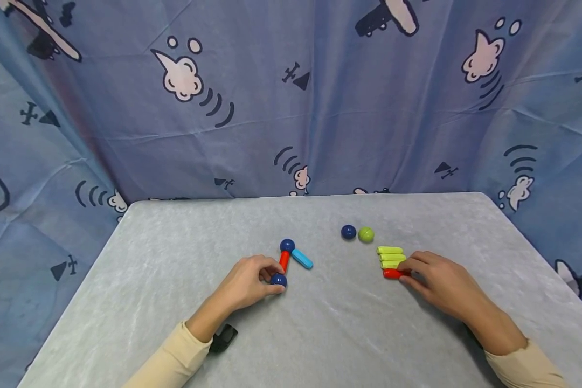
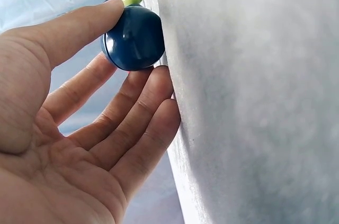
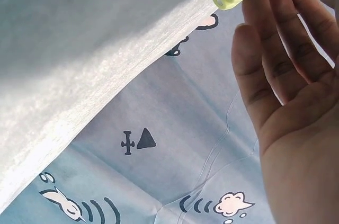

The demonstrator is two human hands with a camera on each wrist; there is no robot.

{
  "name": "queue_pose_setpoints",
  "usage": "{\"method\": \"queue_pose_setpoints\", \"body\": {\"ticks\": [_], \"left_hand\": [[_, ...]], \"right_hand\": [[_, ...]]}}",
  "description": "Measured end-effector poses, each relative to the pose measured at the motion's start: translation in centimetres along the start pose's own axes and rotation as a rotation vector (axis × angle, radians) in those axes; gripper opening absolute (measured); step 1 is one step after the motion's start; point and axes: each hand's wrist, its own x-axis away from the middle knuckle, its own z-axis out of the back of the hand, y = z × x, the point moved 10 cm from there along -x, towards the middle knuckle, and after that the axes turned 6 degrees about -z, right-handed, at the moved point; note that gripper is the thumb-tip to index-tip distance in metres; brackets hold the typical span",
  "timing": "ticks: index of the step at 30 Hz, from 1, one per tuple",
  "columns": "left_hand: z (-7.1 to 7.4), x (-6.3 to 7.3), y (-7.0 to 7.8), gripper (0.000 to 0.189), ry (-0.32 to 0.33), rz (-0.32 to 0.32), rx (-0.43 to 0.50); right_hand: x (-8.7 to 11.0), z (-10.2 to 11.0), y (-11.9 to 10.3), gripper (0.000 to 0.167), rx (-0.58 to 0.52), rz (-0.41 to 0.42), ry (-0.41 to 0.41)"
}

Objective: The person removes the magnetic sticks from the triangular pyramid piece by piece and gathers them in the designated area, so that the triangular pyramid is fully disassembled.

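The left hand (image 1: 248,281), fingers bent, pinched a blue ball (image 1: 279,279) between thumb and fingertips at the near end of a red rod (image 1: 284,261); a second blue ball (image 1: 287,246) sat at that rod's far end, with a light-blue rod (image 1: 302,259) angling from it. The right hand (image 1: 441,283), partly curled, gripped another red rod (image 1: 392,274) beside three yellow-green rods (image 1: 390,257) on the grey table (image 1: 339,328)

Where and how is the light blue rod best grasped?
Probably pinch the light blue rod across its free lower-right end, coming from the right: it lies slanted, its upper end at a dark blue ball, with the left hand to its left.
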Motion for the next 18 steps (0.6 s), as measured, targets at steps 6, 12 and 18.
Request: {"method": "queue_pose_setpoints", "body": {"ticks": [6,12,18], "left_hand": [[0.1,0.1,0.1,0.022,0.001,-0.004,-0.005],[0.1,0.0,0.2,0.022,-0.004,-0.006,-0.005],[0.0,0.0,0.2,0.022,-0.005,-0.008,0.01]], "right_hand": [[0.0,0.0,0.0,0.02,-0.017,-0.014,-0.013],[-0.2,0.7,-0.6,0.021,-0.038,0.028,0.049],[-0.6,1.8,-2.2,0.023,-0.061,0.081,0.123]]}}
